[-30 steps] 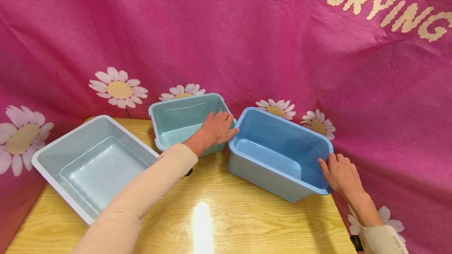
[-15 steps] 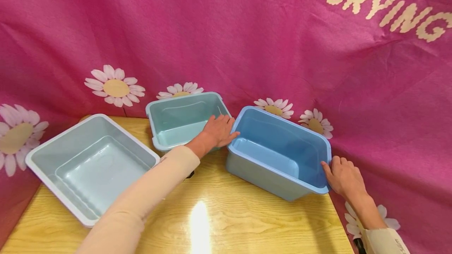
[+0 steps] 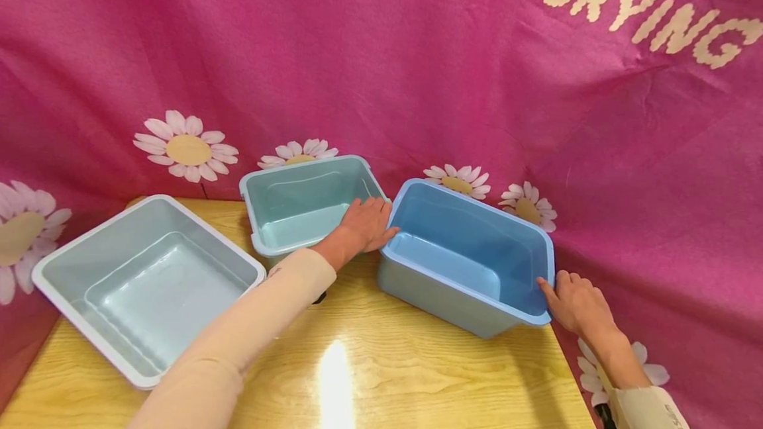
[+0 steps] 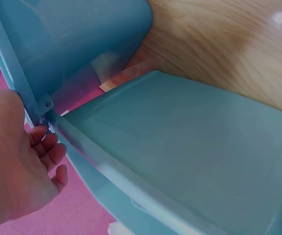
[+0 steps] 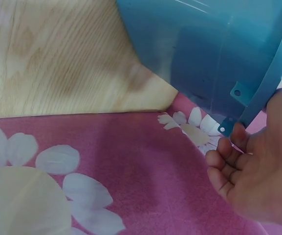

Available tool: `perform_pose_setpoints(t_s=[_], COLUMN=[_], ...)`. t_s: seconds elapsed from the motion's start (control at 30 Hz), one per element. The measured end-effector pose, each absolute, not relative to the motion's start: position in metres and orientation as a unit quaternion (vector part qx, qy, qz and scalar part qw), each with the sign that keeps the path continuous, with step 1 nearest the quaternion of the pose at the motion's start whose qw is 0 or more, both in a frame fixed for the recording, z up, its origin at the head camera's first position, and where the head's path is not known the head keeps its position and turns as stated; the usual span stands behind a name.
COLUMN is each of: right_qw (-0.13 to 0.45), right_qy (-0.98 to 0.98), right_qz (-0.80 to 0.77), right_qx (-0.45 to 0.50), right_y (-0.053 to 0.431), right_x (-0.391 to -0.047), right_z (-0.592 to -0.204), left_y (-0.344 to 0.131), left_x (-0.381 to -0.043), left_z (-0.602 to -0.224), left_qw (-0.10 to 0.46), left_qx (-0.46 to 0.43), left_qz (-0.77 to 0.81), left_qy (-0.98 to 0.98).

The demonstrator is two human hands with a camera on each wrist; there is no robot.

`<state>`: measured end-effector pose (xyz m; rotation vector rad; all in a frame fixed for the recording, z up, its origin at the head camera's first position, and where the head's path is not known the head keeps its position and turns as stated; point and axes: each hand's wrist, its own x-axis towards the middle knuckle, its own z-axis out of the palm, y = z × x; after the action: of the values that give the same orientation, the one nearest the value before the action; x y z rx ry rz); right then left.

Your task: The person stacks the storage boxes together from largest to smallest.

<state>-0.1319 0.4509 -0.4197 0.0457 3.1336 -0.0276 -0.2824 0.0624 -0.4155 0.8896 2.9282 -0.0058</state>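
Observation:
An empty blue plastic bin (image 3: 447, 263) stands on the right part of the wooden table, its grey-looking front side facing me. My left hand (image 3: 365, 224) grips its left rim, thumb over the edge and fingers curled below, seen also in the left wrist view. At the opposite end my right hand (image 3: 578, 303) holds the right rim, thumb on the inner side. The right wrist view shows its fingers (image 5: 224, 166) curled beneath the rim beside small holed tabs. A smaller teal bin (image 3: 286, 247) sits behind my left wrist, close against the blue one.
A wide pale grey-blue tub (image 3: 149, 217) occupies the table's left side, partly behind my left sleeve (image 3: 256, 323). A pink cloth (image 3: 357, 51) with daisies and lettering hangs behind. The wooden tabletop (image 3: 405, 376) shows in front; its right edge lies under the bin's right end.
The whole head view has drifted slightly left. My right hand has slid a little toward me along the blue bin's rim. The bins keep their places on the table.

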Motion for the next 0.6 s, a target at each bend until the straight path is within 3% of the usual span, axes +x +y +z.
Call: perform_pose_setpoints(t_s=[0.6], right_qw=[0.010], right_qy=[1.000], right_qz=[-0.012], right_qx=[-0.008], right_y=[0.4501], right_x=[-0.1335], right_z=[-0.4179], left_y=[0.0628], left_x=[-0.2790], left_z=[-0.4180], left_qw=[0.064], left_qx=[0.274], left_qz=[0.021], left_qy=[0.959])
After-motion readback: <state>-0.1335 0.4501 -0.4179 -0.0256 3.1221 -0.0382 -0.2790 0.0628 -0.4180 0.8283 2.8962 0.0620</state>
